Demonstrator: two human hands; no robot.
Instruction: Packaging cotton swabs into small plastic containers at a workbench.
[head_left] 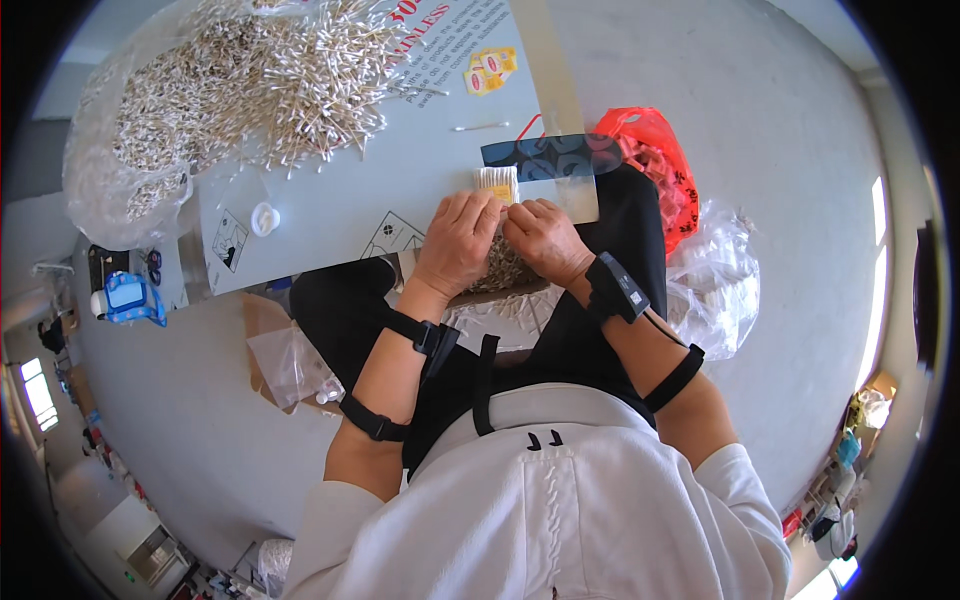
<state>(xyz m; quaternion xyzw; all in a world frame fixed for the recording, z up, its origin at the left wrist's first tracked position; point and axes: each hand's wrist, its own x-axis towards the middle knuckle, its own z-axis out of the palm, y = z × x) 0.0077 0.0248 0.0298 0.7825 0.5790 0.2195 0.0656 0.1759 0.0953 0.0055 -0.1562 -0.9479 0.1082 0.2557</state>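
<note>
A small clear pack of cotton swabs [497, 180] with a yellow label lies at the table's near edge. My left hand [458, 243] is closed on the pack's near end, its fingers curled. Beside it, my right hand [545, 240] pinches the same end, and the fingertips of both hands nearly meet. What exactly the fingertips grip there is partly hidden by the knuckles. Below my hands, between my knees, loose swabs [505, 268] fill a container whose sides are mostly covered.
A huge heap of loose cotton swabs [250, 85] spills from a plastic bag over the grey table [330, 200]. Yellow labels [490, 70], a single swab [480, 127], dark film [540, 157] and a small white tub [265, 219] lie there. Right stands a red bag [665, 170] beside clear bags [715, 280].
</note>
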